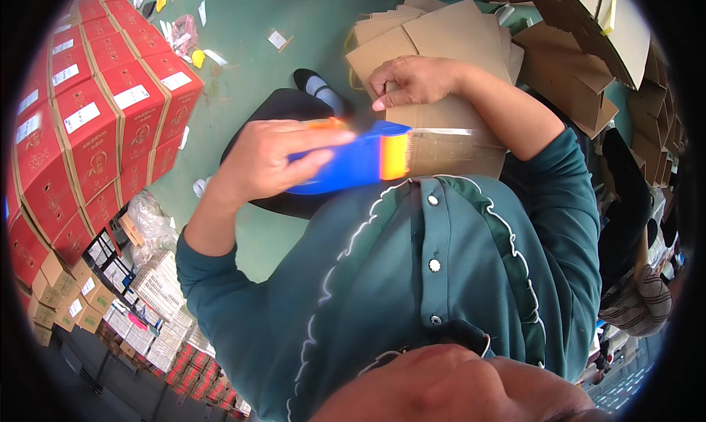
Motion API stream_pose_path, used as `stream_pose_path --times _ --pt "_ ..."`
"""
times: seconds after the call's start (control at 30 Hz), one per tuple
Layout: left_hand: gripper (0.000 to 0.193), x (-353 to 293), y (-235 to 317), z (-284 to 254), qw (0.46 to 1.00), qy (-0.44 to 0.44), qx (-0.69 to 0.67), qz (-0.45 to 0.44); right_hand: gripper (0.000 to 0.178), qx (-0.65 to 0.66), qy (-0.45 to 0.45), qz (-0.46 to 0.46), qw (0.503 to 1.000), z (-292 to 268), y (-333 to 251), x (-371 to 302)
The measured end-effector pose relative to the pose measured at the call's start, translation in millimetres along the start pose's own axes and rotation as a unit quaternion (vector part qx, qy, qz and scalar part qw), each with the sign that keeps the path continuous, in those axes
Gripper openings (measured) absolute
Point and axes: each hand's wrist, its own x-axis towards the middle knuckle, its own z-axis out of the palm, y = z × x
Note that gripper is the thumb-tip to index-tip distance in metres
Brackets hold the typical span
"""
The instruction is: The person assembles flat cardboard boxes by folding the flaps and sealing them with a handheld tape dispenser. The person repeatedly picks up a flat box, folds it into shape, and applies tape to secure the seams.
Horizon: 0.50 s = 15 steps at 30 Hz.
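My left hand (pixel 276 157) is closed around a blue tape dispenser (pixel 346 164) with a yellow-orange front end, partly smeared by motion. That front end sits at the left edge of a brown cardboard box (pixel 448 157) close to my chest. A shiny strip of tape (pixel 445 131) runs across the box. My right hand (pixel 415 82) lies on the cardboard at its far left edge, fingers curled and thumb bent in, gripping it. The box's underside is hidden.
Flattened cardboard sheets (pixel 456 36) lie beyond my right hand, with open cartons (pixel 570 72) to their right. Strapped red cartons (pixel 110 102) are stacked at left. Scraps, a yellow piece (pixel 198 58) and plastic litter the green floor. Another person's patterned clothing (pixel 640 304) shows at right.
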Motion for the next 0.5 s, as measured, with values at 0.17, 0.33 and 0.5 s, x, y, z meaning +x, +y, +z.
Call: stream_pose_path --times 0.17,0.33,0.5 --pt "0.036 -64 -48 -58 0.986 -0.027 0.009 -0.162 0.037 0.047 -0.012 0.011 0.999 -6 -2 4" --pt "0.04 -36 -115 -5 0.983 -0.049 -0.062 -0.168 0.032 0.071 -0.007 0.033 0.997 -8 -11 3" --pt "0.036 36 -131 58 0.982 -0.105 0.003 -0.154 0.038 0.062 0.006 0.068 0.996 -7 -4 -3"
